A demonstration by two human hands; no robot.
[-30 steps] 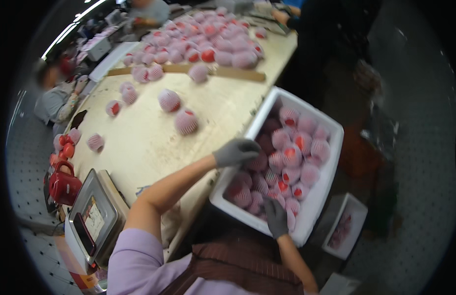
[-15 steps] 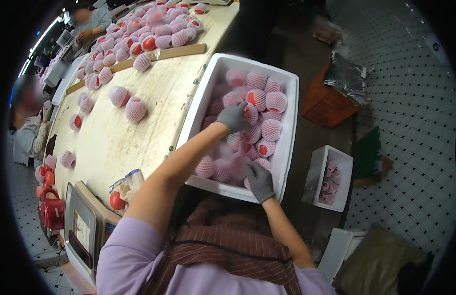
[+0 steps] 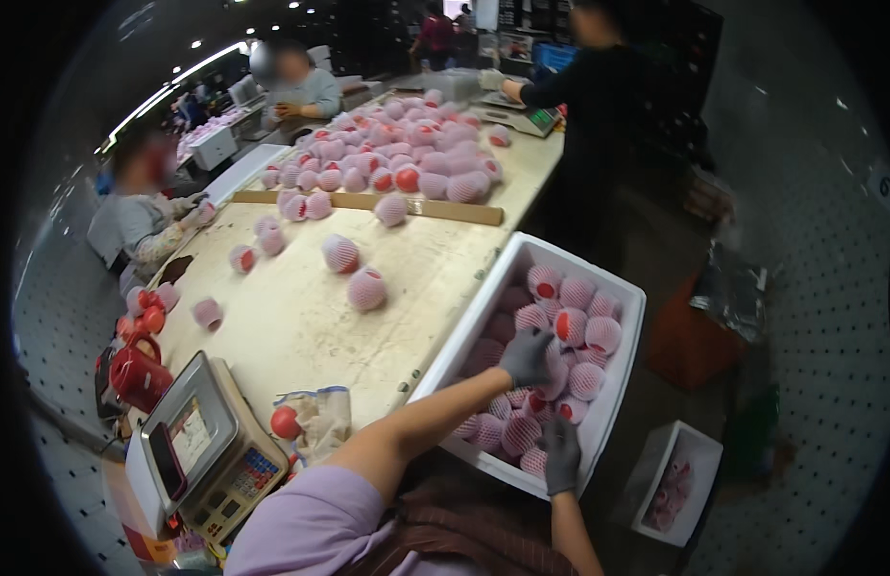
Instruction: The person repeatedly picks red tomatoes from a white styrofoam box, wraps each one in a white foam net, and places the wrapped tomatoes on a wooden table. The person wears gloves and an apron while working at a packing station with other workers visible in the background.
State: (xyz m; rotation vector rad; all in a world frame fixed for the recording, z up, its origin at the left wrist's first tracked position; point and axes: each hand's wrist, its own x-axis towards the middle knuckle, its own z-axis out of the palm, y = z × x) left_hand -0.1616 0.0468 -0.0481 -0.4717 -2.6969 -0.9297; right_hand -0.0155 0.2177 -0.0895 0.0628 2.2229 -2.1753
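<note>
Head view, scene: Packing hall, long tan desk [image 3: 301, 326] running away from the wearer; white foam crate [image 3: 623, 379] butted against the desk's near right edge.
Left hand: Grey-gloved left hand [image 3: 528, 355] reaches into the crate's middle, fingers curled down over net-sleeved fruit [image 3: 572, 326]; can't tell whether it pinches one or just presses on top.
Right hand: Gloved right hand [image 3: 561, 453] at the crate's near edge, fingers hanging loosely closed over the fruit in the near row; grip not clear either.
Crate contents: Pink foam-netted fruit w/ red skin showing through, packed close in rows, touching; far left corner looks less full.
How to do it well (judgement): Seat each piece snug vs its neighbour w/o crushing the net; keep rows even, work toward the thin corner; steady the crate w/ the free hand since it overhangs the desk edge.
Small box: Second white box [image 3: 702, 459] on the floor just right of the crate, a few pink pieces inside.
Loose fruit: Two netted pieces [image 3: 366, 288] mid-desk; more toward the left edge; big heap [image 3: 397, 158] at the far end behind a wooden batten [image 3: 445, 209].
Near left corner: Weighing scale [image 3: 200, 446] w/ keypad; a bag [image 3: 315, 418] w/ one bare red fruit beside it.
Others: Co-workers at the left edge and far end, one in black by another scale [image 3: 533, 119].
</note>
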